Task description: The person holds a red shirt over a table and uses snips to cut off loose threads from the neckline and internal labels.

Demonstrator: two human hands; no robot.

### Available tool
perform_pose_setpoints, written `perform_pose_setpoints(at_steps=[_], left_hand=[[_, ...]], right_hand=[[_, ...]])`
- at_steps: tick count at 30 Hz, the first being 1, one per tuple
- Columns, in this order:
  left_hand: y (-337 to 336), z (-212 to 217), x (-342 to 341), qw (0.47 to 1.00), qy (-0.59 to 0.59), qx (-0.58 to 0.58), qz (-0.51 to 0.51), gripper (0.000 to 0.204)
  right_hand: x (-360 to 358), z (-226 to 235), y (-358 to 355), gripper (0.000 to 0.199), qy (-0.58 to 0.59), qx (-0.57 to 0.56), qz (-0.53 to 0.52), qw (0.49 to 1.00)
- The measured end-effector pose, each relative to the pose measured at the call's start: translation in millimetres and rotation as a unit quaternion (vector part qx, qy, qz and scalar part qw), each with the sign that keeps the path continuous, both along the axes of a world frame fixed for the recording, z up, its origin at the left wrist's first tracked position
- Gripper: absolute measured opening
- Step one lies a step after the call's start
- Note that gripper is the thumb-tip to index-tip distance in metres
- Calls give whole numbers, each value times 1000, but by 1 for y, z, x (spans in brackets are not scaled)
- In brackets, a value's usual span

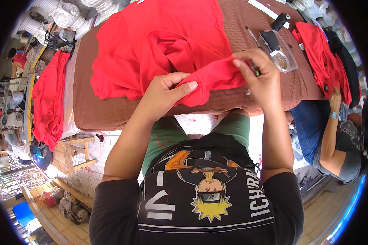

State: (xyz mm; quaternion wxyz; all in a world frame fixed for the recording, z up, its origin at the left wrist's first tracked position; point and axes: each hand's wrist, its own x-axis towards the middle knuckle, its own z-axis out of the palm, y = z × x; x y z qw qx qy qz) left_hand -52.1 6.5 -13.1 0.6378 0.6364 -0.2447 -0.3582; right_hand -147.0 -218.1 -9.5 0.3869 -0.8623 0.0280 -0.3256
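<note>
A large red cloth garment (131, 57) lies rumpled on the brown-covered table, and a narrow part of it is stretched between my hands near the front edge. My left hand (165, 92) pinches this part, thumb on top. At the other end, my right hand (261, 77) pinches the cloth's edge between thumb and fingertips. Tucked in the right palm is a small tool (257, 72) with a yellow-green part, mostly hidden by the fingers. A thin tip seems to show below the hand.
The brown-covered table (98, 110) holds a clear plastic box (291, 63), a black thread spool (280, 21) and a pen (252, 36) at the right. Beyond, a co-worker's hand (335, 100) touches another red garment (315, 49). More red cloth (49, 98) hangs at left, near a wooden stool (69, 153).
</note>
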Motion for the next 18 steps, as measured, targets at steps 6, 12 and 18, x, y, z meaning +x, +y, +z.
perform_pose_setpoints(at_steps=[6,12,18], left_hand=[[-3,-6,-2,999,-10,-43,7,26],[0,-9,-1,995,-6,-78,59,26],[-6,-12,2,990,19,-98,102,26]], right_hand=[[-3,2,17,18,28,11,75,997],[-5,-6,9,19,39,47,54,997],[-3,-24,17,25,230,-131,33,964]])
